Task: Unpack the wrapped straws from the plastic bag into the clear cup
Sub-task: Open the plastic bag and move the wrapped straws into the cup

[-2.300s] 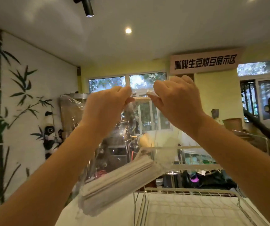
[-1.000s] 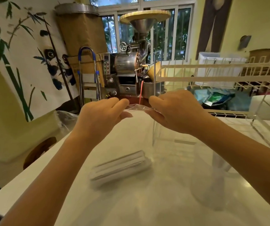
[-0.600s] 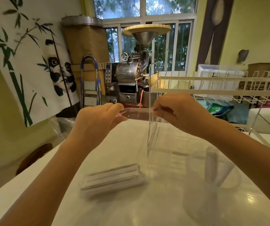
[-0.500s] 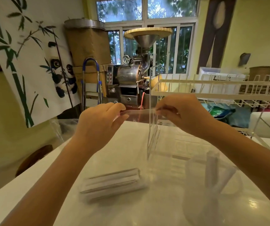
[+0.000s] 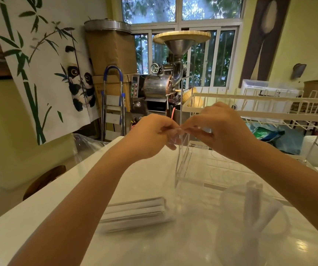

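Both hands hold up a clear plastic bag (image 5: 173, 189) by its top edge. My left hand (image 5: 150, 137) and my right hand (image 5: 219, 129) pinch that edge, fingertips almost touching. A bundle of white wrapped straws (image 5: 135, 212) lies across the bottom of the bag, low over the white table (image 5: 39, 217). Seen through the bag, a clear cup (image 5: 250, 223) stands on the table at the right with a few wrapped straws in it.
A clear acrylic stand (image 5: 183, 156) rises behind the bag. A white wire dish rack (image 5: 269, 108) runs along the back right. A crumpled clear plastic sheet (image 5: 85, 144) lies at the table's far left edge. A metal coffee roaster (image 5: 163, 87) stands beyond the table.
The hands came down from head height to just over the table. In the last half second they drew together, from a stretched-out bag edge to fingertips nearly meeting.
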